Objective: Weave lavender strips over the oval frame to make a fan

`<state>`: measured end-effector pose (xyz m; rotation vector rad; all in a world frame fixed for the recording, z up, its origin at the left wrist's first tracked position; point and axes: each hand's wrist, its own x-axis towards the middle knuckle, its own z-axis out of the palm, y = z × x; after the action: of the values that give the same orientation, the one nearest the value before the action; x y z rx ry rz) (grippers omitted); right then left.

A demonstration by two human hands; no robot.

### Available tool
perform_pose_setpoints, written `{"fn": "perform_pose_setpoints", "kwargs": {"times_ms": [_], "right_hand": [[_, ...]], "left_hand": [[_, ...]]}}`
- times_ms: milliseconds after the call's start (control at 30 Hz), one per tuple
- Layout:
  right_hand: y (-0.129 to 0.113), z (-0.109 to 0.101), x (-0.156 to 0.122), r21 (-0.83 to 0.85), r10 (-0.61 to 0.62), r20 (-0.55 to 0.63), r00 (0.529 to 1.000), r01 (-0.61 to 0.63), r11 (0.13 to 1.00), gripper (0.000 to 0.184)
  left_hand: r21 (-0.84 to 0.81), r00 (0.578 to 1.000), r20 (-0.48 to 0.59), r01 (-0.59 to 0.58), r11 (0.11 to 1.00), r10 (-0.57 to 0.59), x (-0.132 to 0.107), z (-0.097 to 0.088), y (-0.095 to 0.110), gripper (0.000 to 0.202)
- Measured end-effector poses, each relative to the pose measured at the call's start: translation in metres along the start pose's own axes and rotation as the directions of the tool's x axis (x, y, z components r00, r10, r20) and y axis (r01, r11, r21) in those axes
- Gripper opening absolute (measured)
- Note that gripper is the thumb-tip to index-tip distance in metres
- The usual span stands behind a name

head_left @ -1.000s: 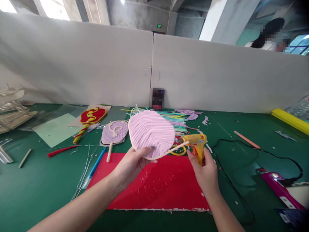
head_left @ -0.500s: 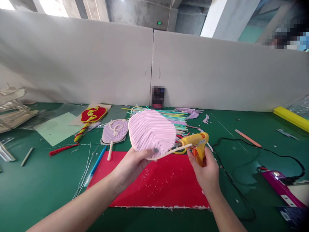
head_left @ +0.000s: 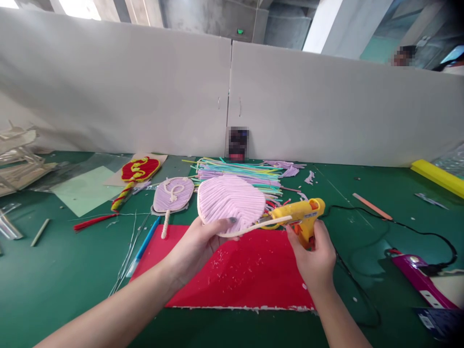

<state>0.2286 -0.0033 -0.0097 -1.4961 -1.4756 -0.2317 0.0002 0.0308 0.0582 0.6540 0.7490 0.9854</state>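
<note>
My left hand (head_left: 212, 237) is closed on a lilac fan panel (head_left: 230, 200) of ridged pipe-cleaner strips, thumb on its face, fingers underneath. A cream pipe cleaner (head_left: 266, 224) runs along its lower edge, and its loose end sticks out to the right. My right hand (head_left: 315, 258) is wrapped round the handle of a yellow hot glue gun (head_left: 299, 212). The gun's nozzle points left, close to the panel's right edge; whether it touches cannot be made out. A red sheet (head_left: 239, 275) lies under both hands.
Behind the panel lies a pile of coloured pipe cleaners (head_left: 246, 169). A smaller lilac fan (head_left: 173, 195) and a red-and-yellow fan (head_left: 140, 170) lie to the left. The black cord (head_left: 416, 231) leads to a purple power strip (head_left: 422, 280) at right. A pale partition (head_left: 119, 92) bounds the table's back.
The glue gun and my right hand have shifted slightly right, away from the panel. The panel is a little lower and tilted flatter, showing more of the pipe cleaners behind it.
</note>
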Motion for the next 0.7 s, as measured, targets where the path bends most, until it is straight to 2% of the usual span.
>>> {"fn": "perform_pose_setpoints", "kwargs": {"times_ms": [700], "right_hand": [[0.0004, -0.0016, -0.0003, -0.002, -0.063, -0.036, 0.997, 0.063, 0.998, 0.020]], "left_hand": [[-0.019, 1.000, 0.027, 0.010, 1.000, -0.010, 0.0016, -0.0020, -0.0021, 0.049]]}}
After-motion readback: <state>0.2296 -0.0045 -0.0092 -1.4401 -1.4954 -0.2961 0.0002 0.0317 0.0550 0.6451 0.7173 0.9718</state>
